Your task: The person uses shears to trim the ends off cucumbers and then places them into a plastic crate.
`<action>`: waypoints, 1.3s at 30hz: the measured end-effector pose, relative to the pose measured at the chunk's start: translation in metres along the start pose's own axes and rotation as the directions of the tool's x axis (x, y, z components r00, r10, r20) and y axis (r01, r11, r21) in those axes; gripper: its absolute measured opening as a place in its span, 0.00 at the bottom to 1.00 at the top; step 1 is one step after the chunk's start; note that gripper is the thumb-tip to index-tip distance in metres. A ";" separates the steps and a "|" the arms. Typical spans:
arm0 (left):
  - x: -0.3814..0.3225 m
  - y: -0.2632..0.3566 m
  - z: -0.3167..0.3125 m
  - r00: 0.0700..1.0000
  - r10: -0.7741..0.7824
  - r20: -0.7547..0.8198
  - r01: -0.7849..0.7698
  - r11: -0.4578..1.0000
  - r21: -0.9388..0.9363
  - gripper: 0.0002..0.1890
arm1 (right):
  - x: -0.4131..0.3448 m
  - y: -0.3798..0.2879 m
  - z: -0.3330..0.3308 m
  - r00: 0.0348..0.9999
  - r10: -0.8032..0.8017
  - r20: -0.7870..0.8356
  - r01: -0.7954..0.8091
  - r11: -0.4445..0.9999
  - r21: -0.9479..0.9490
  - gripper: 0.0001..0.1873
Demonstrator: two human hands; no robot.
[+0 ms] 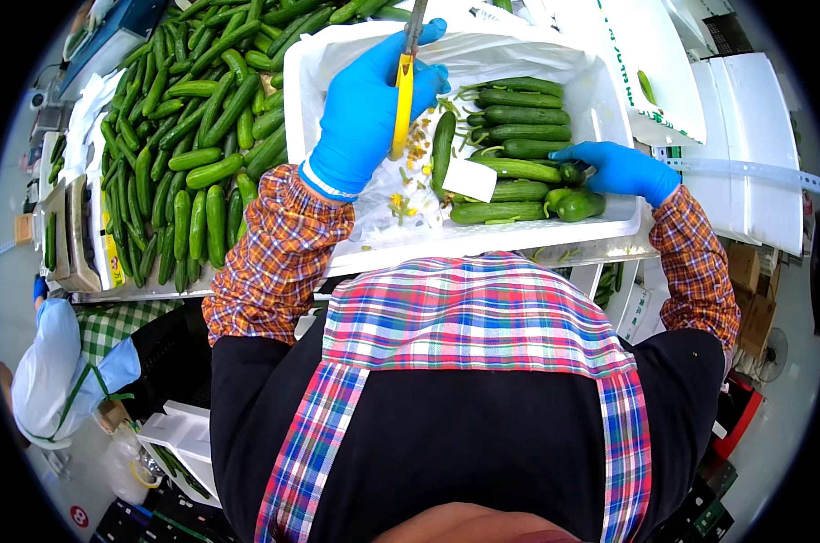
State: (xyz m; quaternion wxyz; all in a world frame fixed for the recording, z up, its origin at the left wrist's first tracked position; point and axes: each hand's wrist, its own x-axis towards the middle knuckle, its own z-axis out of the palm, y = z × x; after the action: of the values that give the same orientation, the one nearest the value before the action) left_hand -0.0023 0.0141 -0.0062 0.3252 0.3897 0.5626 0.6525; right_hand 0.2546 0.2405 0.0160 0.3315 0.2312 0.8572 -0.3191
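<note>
My left hand (366, 112), in a blue glove, holds a yellow-handled cutting tool (401, 112), probably scissors seen edge-on, with its metal blade pointing away from me. It is over the left part of a white foam box (627, 129) lined with thin plastic. On the box's right side, my blue-gloved right hand (630, 170) has its fingers around the end of a cucumber (572, 174). Several cucumbers (528, 115) lie there in a row, stems mostly to the left. One cucumber (442, 149) lies crosswise beside a white paper piece (469, 179). Yellow blossom scraps (401, 206) litter the liner.
To the left, a large heap of loose cucumbers (199, 129) covers the table. White foam boxes (749, 142) stand at the right, with a small cucumber (646, 87) on another box. Another person (57, 373) is at the lower left, near an open foam box (179, 441).
</note>
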 end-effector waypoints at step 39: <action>0.010 -0.014 -0.009 0.996 0.085 -0.010 -0.084 0.996 0.043 0.23 | 0.092 -0.040 -0.038 0.898 -0.408 -0.166 0.433 0.751 0.498 0.34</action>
State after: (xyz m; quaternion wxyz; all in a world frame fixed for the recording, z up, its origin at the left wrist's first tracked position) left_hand -0.0154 0.0201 -0.0193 0.2856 0.4159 0.5613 0.6560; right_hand 0.1528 0.2566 -0.0120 0.1555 0.1212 0.7747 -0.6008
